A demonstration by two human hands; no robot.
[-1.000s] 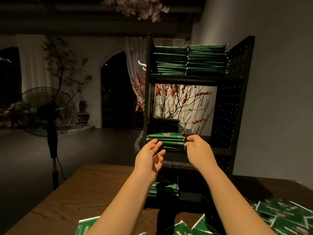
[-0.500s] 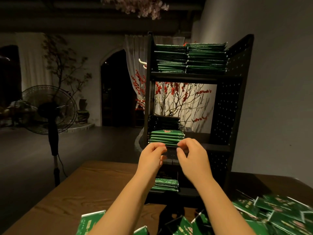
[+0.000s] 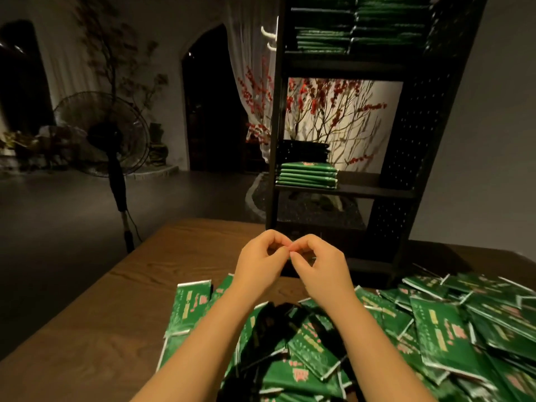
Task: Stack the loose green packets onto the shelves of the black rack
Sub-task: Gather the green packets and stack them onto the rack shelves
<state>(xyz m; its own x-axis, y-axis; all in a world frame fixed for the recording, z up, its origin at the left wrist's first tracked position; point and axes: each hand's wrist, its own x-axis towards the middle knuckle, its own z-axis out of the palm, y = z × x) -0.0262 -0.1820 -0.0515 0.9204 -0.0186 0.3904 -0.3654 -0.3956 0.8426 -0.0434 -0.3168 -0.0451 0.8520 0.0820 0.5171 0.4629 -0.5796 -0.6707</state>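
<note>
I judged this the gap between two loads: neither hand carried a packet. My left hand (image 3: 261,258) and right hand (image 3: 317,264) hung side by side over the near part of the worktop (image 3: 95,323), fingers curled inward with the tips meeting between them; each grip was closed and, as far as I could see, held nothing.

The loose green packets (image 3: 435,340) lay in a disorderly heap on the worktop below and to the right of my forearms, many overlapping. The black rack (image 3: 412,134) stood on the far side of the worktop. Its top shelf was already packed with two tall stacks; its middle shelf (image 3: 374,189) held one short stack of packets (image 3: 307,175) at the left, with a darker pile behind it and bare shelf to the right.

The next move, to my mind, called for opening both hands, dropping into the heap, squaring up several packets and lifting them to the middle shelf, onto that stack or just beside it.

The packets bore pale and reddish printing, but I could read none of it in the dim, blurred view.
</note>
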